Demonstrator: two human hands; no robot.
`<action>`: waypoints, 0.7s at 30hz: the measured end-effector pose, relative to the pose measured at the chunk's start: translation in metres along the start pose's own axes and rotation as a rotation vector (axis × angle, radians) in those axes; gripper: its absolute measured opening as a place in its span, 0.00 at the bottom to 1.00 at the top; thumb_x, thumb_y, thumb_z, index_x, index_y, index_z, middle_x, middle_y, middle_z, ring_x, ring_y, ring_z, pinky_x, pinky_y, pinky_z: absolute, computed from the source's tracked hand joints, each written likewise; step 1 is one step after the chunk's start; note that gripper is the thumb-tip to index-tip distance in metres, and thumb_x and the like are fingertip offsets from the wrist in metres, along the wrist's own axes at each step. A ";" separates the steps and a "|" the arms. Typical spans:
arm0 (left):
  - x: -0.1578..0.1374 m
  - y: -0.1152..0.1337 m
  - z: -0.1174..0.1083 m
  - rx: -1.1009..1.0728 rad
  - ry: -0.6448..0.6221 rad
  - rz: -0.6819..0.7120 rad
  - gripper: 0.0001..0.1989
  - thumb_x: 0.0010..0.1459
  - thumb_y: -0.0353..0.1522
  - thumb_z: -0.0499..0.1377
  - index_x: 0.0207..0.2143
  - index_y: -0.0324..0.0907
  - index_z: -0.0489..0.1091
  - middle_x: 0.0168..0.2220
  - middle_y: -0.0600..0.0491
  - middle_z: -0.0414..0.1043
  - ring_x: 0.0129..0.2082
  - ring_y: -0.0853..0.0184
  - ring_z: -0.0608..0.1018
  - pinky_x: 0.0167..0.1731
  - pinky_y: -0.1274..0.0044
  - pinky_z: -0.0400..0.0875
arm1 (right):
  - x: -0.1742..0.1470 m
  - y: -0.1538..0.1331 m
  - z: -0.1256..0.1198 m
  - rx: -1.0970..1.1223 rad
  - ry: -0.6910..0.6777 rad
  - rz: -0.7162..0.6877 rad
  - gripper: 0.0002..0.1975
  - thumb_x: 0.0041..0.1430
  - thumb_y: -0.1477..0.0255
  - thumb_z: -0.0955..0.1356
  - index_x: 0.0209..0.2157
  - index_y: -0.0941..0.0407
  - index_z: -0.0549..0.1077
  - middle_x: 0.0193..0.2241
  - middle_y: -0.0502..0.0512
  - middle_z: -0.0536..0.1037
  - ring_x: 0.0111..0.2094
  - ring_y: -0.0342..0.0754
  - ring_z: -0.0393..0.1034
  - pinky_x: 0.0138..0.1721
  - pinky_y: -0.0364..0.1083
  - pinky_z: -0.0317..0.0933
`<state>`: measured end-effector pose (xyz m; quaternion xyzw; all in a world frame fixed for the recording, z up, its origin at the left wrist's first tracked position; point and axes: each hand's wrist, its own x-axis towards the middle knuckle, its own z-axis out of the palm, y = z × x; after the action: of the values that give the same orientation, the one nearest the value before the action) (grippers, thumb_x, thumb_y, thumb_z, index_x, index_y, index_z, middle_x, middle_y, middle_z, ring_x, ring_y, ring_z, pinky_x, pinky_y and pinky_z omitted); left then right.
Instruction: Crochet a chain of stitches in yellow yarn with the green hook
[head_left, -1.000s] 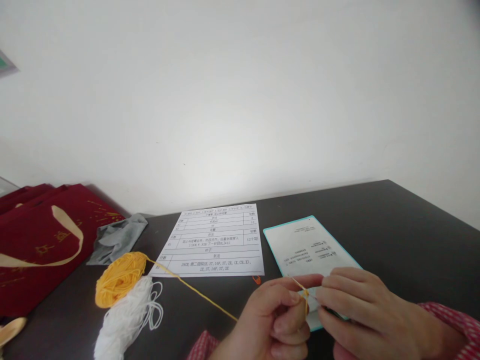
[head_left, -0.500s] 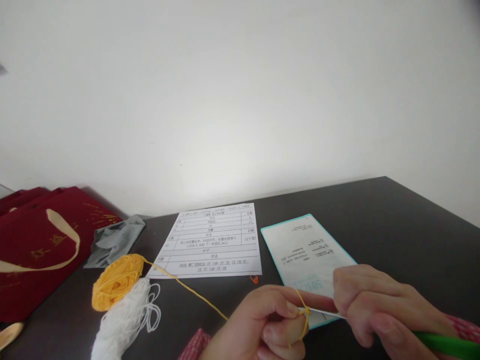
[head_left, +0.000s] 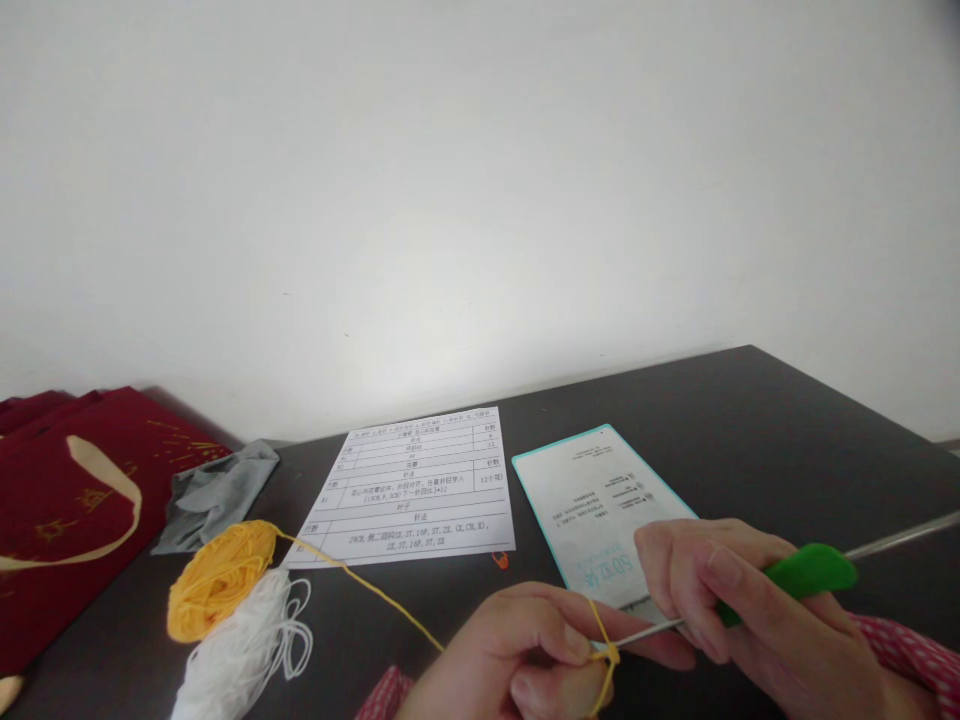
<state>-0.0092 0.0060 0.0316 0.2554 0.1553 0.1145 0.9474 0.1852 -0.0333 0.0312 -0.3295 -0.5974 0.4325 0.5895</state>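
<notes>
My right hand (head_left: 750, 610) is closed round the green grip of a crochet hook (head_left: 795, 582), whose metal shaft points left. The hook's tip meets a small loop of yellow yarn (head_left: 611, 652) at my left fingertips. My left hand (head_left: 525, 650) pinches that yarn between thumb and fingers, with one strand over its outstretched index finger. From there the strand runs back to a ball of yellow yarn (head_left: 221, 580) on the left. Against the ball lies a skein of white yarn (head_left: 236, 650).
A printed sheet (head_left: 412, 500) lies mid-table, with a small orange clip (head_left: 500, 561) at its lower edge. Behind my hands is a white, teal-edged packet (head_left: 585, 500). A dark red bag (head_left: 75, 500) and a crumpled grey pouch (head_left: 217, 495) stand left. A white wall rises behind.
My right hand has turned and shifted left, so the green grip and the hook's rear shaft now show. My left hand still pinches the yarn. The view has shifted slightly.
</notes>
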 end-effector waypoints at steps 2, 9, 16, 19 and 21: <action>0.000 0.002 0.001 0.022 -0.018 -0.020 0.22 0.53 0.27 0.52 0.47 0.25 0.77 0.13 0.65 0.46 0.13 0.77 0.43 0.13 0.81 0.38 | 0.001 0.000 0.001 0.035 0.020 0.028 0.30 0.71 0.58 0.60 0.16 0.56 0.64 0.15 0.46 0.63 0.18 0.40 0.59 0.22 0.41 0.54; 0.000 0.002 0.000 0.010 -0.038 -0.008 0.23 0.54 0.26 0.51 0.48 0.25 0.77 0.14 0.64 0.47 0.13 0.77 0.44 0.13 0.83 0.40 | -0.001 -0.008 -0.007 -0.155 -0.128 -0.107 0.27 0.74 0.62 0.56 0.20 0.55 0.64 0.17 0.47 0.66 0.20 0.40 0.63 0.24 0.42 0.57; 0.000 -0.001 -0.005 -0.035 -0.022 0.004 0.22 0.54 0.25 0.51 0.46 0.25 0.78 0.14 0.64 0.47 0.13 0.77 0.44 0.13 0.83 0.40 | -0.005 -0.010 -0.009 -0.213 -0.160 -0.122 0.25 0.75 0.62 0.55 0.23 0.54 0.63 0.19 0.46 0.68 0.22 0.40 0.64 0.27 0.41 0.58; 0.002 0.000 -0.006 0.013 -0.034 -0.031 0.24 0.53 0.26 0.51 0.47 0.22 0.76 0.13 0.64 0.46 0.12 0.76 0.44 0.12 0.81 0.38 | -0.005 -0.003 -0.002 -0.022 -0.023 0.044 0.30 0.73 0.58 0.57 0.17 0.56 0.62 0.16 0.46 0.63 0.19 0.40 0.59 0.23 0.41 0.54; 0.003 0.001 -0.004 0.044 -0.067 -0.054 0.25 0.52 0.26 0.50 0.49 0.22 0.75 0.12 0.64 0.46 0.12 0.76 0.44 0.12 0.81 0.38 | -0.003 0.000 0.002 0.072 0.034 0.151 0.32 0.70 0.54 0.59 0.14 0.56 0.62 0.14 0.47 0.60 0.18 0.40 0.56 0.21 0.42 0.51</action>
<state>-0.0082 0.0096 0.0279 0.2757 0.1327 0.0769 0.9489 0.1831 -0.0367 0.0298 -0.3595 -0.5448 0.4914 0.5766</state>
